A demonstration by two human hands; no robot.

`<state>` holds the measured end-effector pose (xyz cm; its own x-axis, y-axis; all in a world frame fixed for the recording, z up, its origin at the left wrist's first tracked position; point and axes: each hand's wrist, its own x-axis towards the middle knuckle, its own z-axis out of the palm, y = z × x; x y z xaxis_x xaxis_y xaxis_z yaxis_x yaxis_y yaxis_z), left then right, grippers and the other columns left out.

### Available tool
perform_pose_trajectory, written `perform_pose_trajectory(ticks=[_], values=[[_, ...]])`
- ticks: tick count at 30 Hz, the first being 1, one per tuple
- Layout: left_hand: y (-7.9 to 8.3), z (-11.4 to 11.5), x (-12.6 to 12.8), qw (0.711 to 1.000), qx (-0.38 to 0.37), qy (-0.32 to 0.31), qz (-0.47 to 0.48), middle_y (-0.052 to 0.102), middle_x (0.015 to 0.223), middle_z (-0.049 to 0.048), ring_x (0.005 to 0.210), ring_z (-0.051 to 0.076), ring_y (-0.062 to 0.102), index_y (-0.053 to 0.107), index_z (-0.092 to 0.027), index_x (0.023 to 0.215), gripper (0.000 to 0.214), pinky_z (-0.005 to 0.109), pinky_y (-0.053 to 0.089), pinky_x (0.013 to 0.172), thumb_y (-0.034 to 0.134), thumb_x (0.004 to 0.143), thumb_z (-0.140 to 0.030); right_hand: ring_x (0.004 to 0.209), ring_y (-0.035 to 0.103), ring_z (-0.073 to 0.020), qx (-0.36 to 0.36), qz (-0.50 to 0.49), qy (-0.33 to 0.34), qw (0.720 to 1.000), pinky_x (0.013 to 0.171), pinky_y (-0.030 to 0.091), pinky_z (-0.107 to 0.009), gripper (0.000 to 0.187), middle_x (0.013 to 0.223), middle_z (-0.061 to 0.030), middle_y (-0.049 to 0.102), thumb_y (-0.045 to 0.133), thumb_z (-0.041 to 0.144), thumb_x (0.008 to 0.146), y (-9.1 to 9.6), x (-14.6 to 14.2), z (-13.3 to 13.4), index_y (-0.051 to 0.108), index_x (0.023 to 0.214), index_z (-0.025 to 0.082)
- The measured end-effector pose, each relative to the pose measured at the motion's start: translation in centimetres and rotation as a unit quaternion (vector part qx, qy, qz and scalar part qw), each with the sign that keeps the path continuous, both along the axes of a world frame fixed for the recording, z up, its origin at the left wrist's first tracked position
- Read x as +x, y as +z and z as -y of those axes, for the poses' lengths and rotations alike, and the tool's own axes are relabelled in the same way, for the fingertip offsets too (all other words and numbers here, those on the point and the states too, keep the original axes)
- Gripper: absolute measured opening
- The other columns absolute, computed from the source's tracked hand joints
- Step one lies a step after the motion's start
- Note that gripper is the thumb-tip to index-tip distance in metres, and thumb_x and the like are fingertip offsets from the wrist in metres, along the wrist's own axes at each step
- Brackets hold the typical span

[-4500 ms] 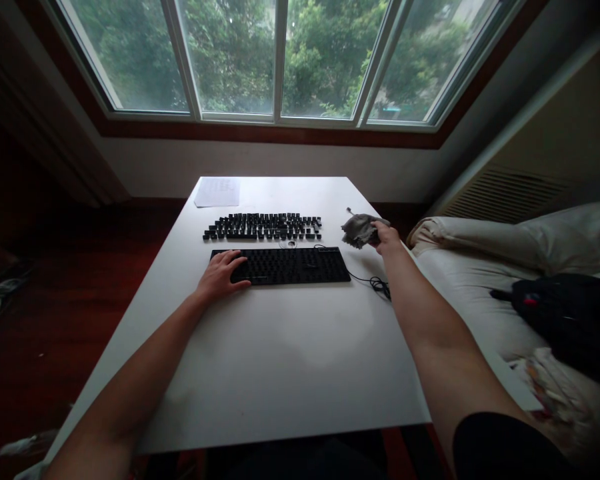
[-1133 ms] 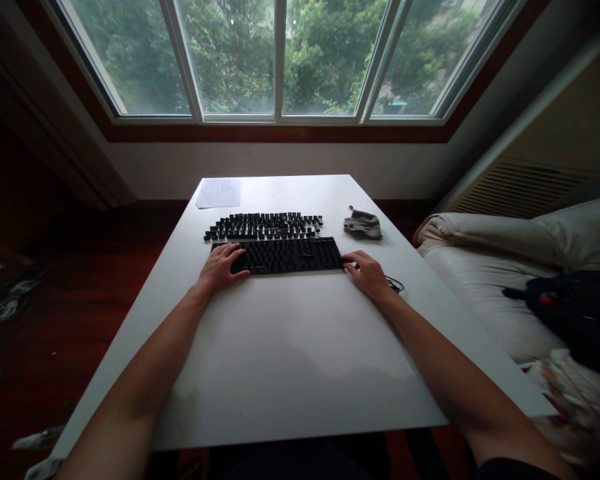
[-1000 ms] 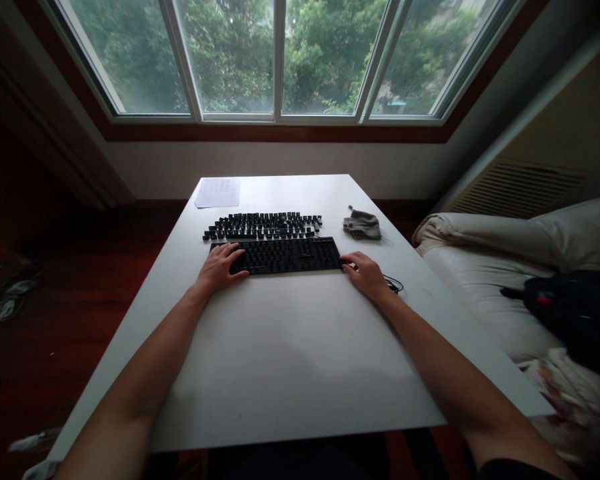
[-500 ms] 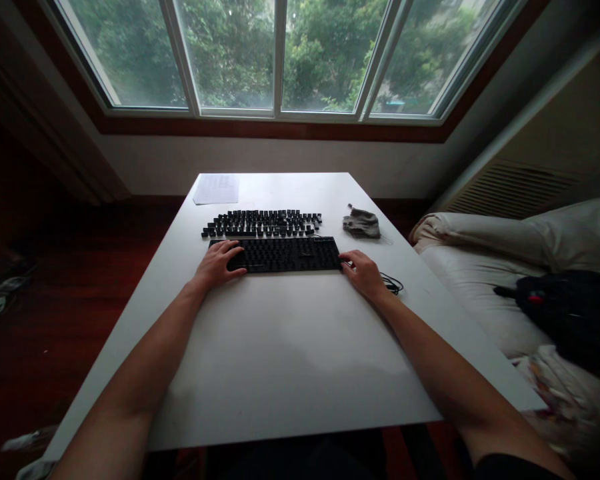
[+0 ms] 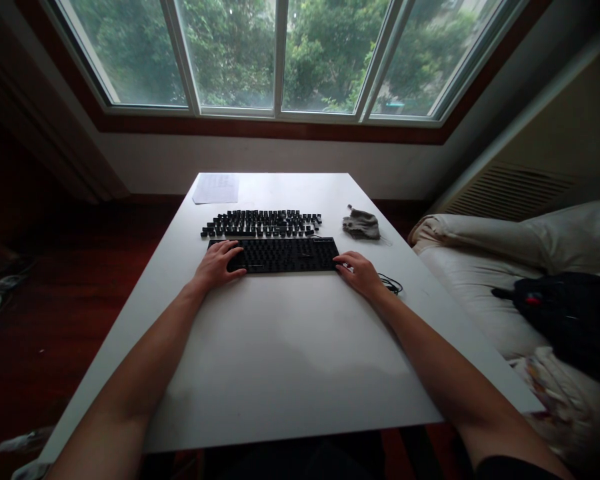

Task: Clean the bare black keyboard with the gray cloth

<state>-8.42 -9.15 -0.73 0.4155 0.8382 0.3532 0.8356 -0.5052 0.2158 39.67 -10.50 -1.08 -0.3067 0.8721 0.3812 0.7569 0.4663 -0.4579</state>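
A black keyboard (image 5: 280,257) lies across the middle of the white table. My left hand (image 5: 217,265) grips its left end, fingers over the keys and thumb at the front edge. At the right end, my right hand (image 5: 357,272) has its fingertips closed on the corner. A small pale patch shows between finger and thumb; I cannot make out whether it is an object or the table. Rows of loose black keycaps (image 5: 265,223) stand just behind the keyboard.
A grey cloth (image 5: 361,224) lies to the right of the keycaps. Paper (image 5: 216,189) rests at the table's far left corner. A coiled black cable (image 5: 391,283) is beside my right wrist. On the sofa (image 5: 460,287) to the right lies a black bag (image 5: 565,317).
My right hand has shifted slightly left, so its fingertips reach further over the keyboard's right end. The left hand and the keycaps have stayed in place.
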Motion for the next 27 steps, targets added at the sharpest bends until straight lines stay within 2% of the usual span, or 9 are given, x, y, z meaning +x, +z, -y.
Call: perform_pose_trajectory(ticks=[12, 20, 27], values=[[0.5, 0.5, 0.2, 1.0, 0.001, 0.005, -0.009, 0.049, 0.154, 0.0072, 0.143, 0.037, 0.04, 0.059, -0.028, 0.142, 0.065, 0.056, 0.032, 0.122, 0.068, 0.085, -0.058, 0.087, 0.063, -0.024, 0.003, 0.028, 0.037, 0.999, 0.085, 0.052, -0.041, 0.02, 0.101, -0.0075, 0.072, 0.061, 0.029, 0.093, 0.5, 0.2, -1.2, 0.075, 0.107, 0.025], [0.3, 0.3, 0.0, 1.0, 0.011, 0.005, -0.016, 0.05, 0.154, 0.0071, 0.142, 0.036, 0.041, 0.059, -0.028, 0.142, 0.066, 0.055, 0.032, 0.122, 0.067, 0.085, -0.06, 0.083, 0.061, -0.0231, 0.004, 0.019, 0.032, 0.999, 0.083, 0.052, -0.04, 0.018, 0.096, -0.0066, 0.07, 0.061, 0.03, 0.094, 0.3, 0.1, -1.1, 0.074, 0.106, 0.025], [0.1, 0.1, 0.1, 1.0, 0.001, 0.0, -0.01, 0.049, 0.154, 0.0068, 0.144, 0.037, 0.039, 0.059, -0.029, 0.142, 0.065, 0.056, 0.032, 0.121, 0.068, 0.085, -0.059, 0.092, 0.062, -0.0247, 0.023, -0.02, 0.034, 0.999, 0.082, 0.053, -0.039, 0.016, 0.099, -0.0077, 0.068, 0.061, 0.027, 0.093, -0.2, 0.2, -0.5, 0.072, 0.106, 0.024]])
